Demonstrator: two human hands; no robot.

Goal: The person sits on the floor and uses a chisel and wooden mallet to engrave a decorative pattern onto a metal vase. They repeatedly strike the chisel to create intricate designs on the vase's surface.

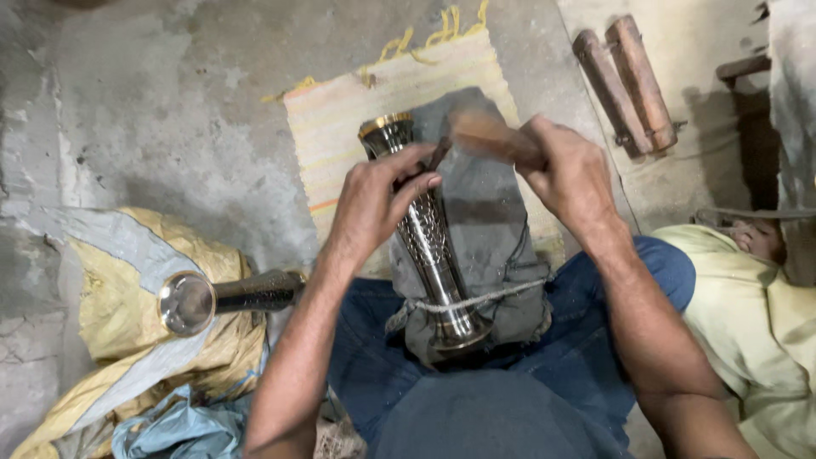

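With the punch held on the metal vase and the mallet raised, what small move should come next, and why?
Probably a short downward tap of the wooden mallet in the right hand onto the thin punch. The left hand pins that punch against the patterned vase, which lies on a grey padded block tied with cord. The mallet is blurred just above the punch's top.

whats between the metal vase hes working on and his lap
In the head view, a grey cloth-wrapped block tied with cord lies between them. The vase rests on it, steadied by the left hand; the right hand holds a wooden mallet.
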